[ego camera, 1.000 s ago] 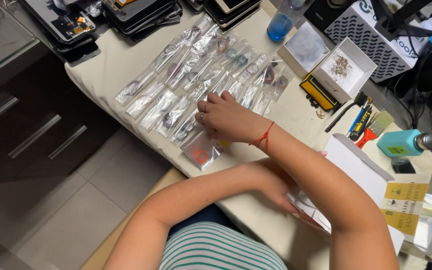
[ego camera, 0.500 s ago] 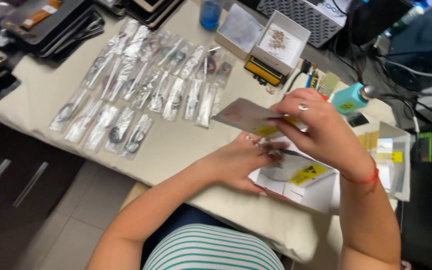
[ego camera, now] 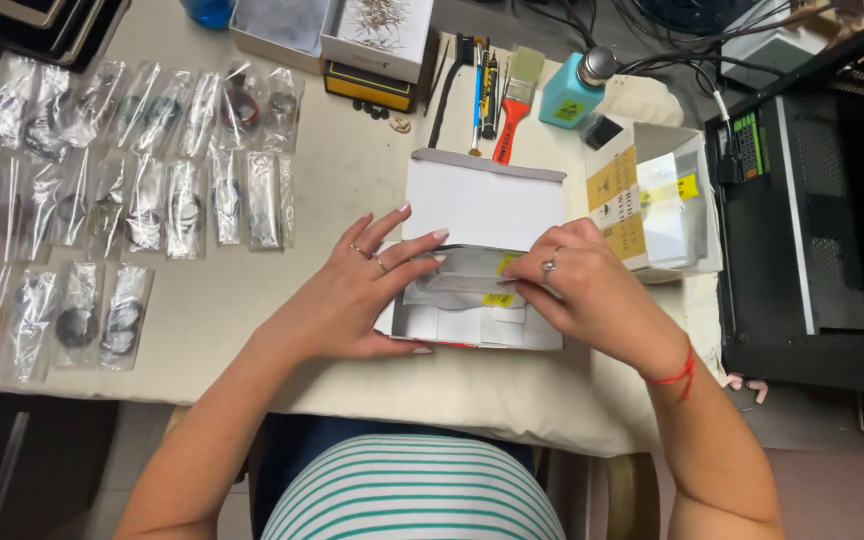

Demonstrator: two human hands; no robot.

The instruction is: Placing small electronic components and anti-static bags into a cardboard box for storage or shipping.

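Both my hands are on the open white box (ego camera: 482, 215) at the front middle of the surface (ego camera: 342, 180). Its lid stands up behind.

Left hand (ego camera: 367, 290): lying flat, fingers spread, no closed grip. Fingertips rest on the left end of the silvery foil bag (ego camera: 457, 280) lying in the box; thumb sits at the box's front left corner.

Right hand (ego camera: 582, 290): fingers curled down onto the bag's right end, beside its yellow stickers. Pinch or just pressing: can't tell, the fingertips are hidden under the knuckles. Red string bracelet (ego camera: 677, 372) on that wrist.

The bag lies across the box, touching both hands.

Around:
- Rows of small clear bags (ego camera: 132, 190) with dark round parts, left of the box, apart from my left hand.
- Orange-handled brush (ego camera: 514, 105) and a few thin tools just behind the lid.
- Teal bottle (ego camera: 572, 92) next to the brush.
- Second open box with foil and yellow labels (ego camera: 652, 200) just right of my right hand.
- Black case (ego camera: 812, 200) at the far right edge.
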